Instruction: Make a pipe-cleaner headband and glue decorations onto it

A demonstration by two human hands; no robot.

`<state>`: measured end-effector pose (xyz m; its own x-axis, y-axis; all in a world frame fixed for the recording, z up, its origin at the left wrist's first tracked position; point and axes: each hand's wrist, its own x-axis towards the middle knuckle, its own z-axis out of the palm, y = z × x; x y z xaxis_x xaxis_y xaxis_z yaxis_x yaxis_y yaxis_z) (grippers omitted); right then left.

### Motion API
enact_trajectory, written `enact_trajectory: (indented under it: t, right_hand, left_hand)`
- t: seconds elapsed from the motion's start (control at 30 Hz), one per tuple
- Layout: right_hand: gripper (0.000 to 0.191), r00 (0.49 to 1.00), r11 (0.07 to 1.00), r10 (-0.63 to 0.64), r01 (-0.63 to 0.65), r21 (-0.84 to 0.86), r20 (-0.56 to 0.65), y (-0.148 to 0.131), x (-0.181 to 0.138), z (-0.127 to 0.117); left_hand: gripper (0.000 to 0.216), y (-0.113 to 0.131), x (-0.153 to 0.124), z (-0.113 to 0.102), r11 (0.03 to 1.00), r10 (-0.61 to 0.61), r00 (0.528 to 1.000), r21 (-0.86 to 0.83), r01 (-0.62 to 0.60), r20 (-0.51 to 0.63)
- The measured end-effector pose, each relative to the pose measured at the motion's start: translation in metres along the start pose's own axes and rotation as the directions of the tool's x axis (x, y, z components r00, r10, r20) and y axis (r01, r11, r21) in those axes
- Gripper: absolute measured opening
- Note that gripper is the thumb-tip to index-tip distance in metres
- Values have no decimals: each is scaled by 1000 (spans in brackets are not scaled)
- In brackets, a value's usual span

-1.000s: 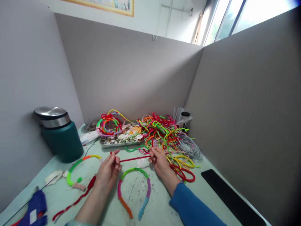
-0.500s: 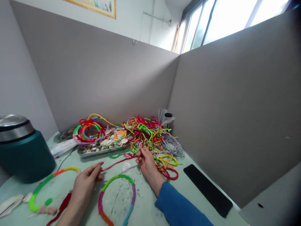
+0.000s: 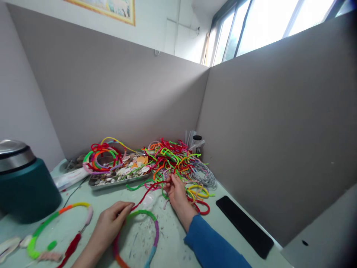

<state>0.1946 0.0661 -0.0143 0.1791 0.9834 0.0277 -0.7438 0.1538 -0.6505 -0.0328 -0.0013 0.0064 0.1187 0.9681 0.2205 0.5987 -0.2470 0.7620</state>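
Observation:
A strand of red yarn [image 3: 146, 194] runs slightly slack between my two hands. My left hand [image 3: 111, 222] pinches its near end, over the upper left rim of a ring wrapped in several colours [image 3: 156, 231]. My right hand [image 3: 177, 195] has its fingertips closed on the other end, in front of a heap of bright, tangled yarn [image 3: 170, 158]. Part of that ring is hidden behind my left hand. Another colour-wrapped ring [image 3: 41, 226] lies to the left, with a thick red yarn-wound piece [image 3: 73, 243] at its right side.
Behind my hands stands a metal tray [image 3: 111, 184] of small pale pieces, with wrapped rings [image 3: 97, 169] on it. A teal flask [image 3: 30, 190] is at the left. A black flat object [image 3: 245, 227] lies at the right. Grey partitions [image 3: 125, 93] enclose the table.
My left hand has moved right and slightly up, nearer my right hand, so the red yarn spans a shorter gap. My right hand has shifted slightly right. The view has shifted a little.

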Motion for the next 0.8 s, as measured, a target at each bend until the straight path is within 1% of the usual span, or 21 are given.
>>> enact_trajectory:
  t: [0.1,0.17,0.37,0.53,0.63,0.7,0.73,0.8]
  right_hand:
    - [21,1000,1000,-2,2,-10,3,0,-3,2]
    - [21,1000,1000,-6,6,-12,-7,0,-3,3]
    - [21,999,1000,-30,29,-5,-45,1,2,1]
    - [21,997,999,-35,35,-4,-64,-1,3,-1]
    - [20,997,999,-45,44,-9,-67,-3,5,-2]
    - [20,997,998,-56,55,-19,-57,-6,5,-1]
    - [20,997,998,-63,61,-27,-49,-8,4,0]
    - [21,997,996,-73,71,-49,-29,-11,3,3]
  left_hand:
    - [34,1,0,-1,1000,6,1000,4,-6,-9]
    - [35,3,-1,-3,1000,10,1000,-4,-10,4]
    - [34,14,-3,-6,993,107,986,-60,-100,130]
    - [30,16,-4,-7,985,174,958,-58,-165,230]
    - [30,11,-3,-6,975,203,940,36,-221,273]
    - [32,7,-4,-5,959,195,942,149,-241,272]
    - [32,6,-4,-5,946,180,951,221,-237,252]
    - [34,5,-5,-5,903,129,975,385,-191,179]
